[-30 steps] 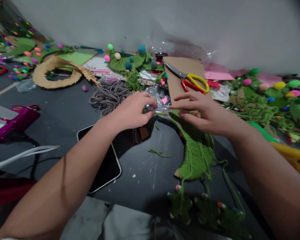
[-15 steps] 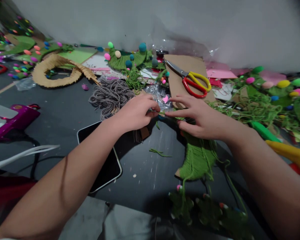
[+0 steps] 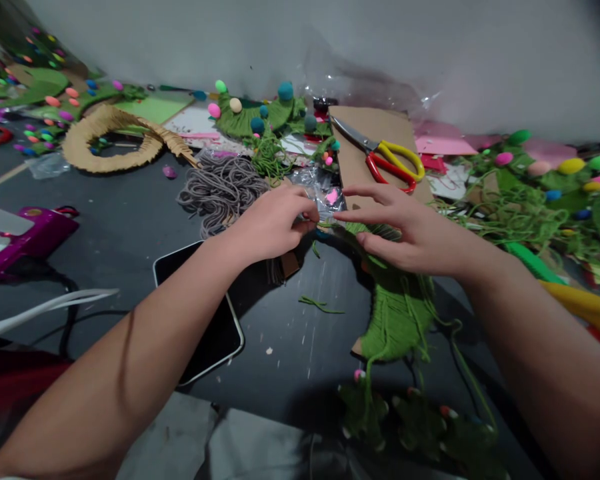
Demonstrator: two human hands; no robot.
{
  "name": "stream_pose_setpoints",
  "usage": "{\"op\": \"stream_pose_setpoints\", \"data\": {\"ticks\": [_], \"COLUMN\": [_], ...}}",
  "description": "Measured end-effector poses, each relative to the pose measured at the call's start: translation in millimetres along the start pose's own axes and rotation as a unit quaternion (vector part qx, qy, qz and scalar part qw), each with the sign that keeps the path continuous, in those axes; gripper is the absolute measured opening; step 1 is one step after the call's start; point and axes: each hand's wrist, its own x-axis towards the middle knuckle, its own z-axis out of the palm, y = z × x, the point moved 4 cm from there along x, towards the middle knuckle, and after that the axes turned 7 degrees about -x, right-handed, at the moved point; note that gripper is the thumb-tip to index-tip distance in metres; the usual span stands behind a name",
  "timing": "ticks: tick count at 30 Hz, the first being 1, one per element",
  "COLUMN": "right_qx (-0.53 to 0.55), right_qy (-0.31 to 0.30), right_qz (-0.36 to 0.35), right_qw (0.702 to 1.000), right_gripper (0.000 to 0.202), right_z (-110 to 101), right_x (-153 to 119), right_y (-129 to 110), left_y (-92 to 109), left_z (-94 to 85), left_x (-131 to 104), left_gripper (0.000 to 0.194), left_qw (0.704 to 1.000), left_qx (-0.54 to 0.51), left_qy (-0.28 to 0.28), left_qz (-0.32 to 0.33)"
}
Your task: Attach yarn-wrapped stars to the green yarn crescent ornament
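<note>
My left hand (image 3: 277, 223) is closed near the middle of the dark table, its fingertips pinched on the end of a thin green strand. To its right my right hand (image 3: 397, 227) hovers with fingers spread, holding nothing. Below that hand lies a curved cardboard piece wrapped in green yarn (image 3: 397, 320), with loose strands hanging from it. Short green yarn scraps (image 3: 320, 305) lie between my forearms. Behind my left hand is a tangled bundle of grey yarn (image 3: 225, 187).
Scissors (image 3: 380, 155) with red and yellow handles lie on cardboard (image 3: 353, 170). A phone (image 3: 210, 340) is under my left forearm. A tan paper ring (image 3: 77, 143) and purple glue gun (image 3: 40, 240) sit left. Tangled green yarn (image 3: 515, 207) is at right.
My right hand has shifted slightly right, away from my left fingertips, with its fingers spread. My left hand has barely moved.
</note>
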Motion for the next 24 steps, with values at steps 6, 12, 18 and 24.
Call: {"op": "stream_pose_setpoints", "data": {"ticks": [6, 12, 18, 24], "right_qx": [-0.035, -0.066, -0.083, -0.086], "right_qy": [-0.012, -0.019, -0.017, -0.019], "right_qz": [-0.019, -0.031, -0.031, -0.029], "right_qw": [0.999, 0.997, 0.996, 0.996], "right_gripper": [0.044, 0.044, 0.045, 0.045], "right_z": [7.3, 7.2, 8.0, 8.6], "right_x": [2.7, 5.2, 4.8, 4.5], "right_y": [-2.4, -3.9, -5.2, -4.9], "left_y": [1.0, 1.7, 1.8, 0.9], "left_z": [-0.3, -0.7, -1.0, -0.8], "left_x": [-0.2, -0.2, -0.7, -0.9], "left_gripper": [0.021, 0.022, 0.023, 0.021], "left_qw": [1.000, 1.000, 1.000, 1.000], "left_qx": [0.001, 0.007, -0.001, -0.002], "left_qy": [0.005, 0.004, 0.006, 0.009], "left_qz": [0.005, 0.005, 0.002, 0.003]}}
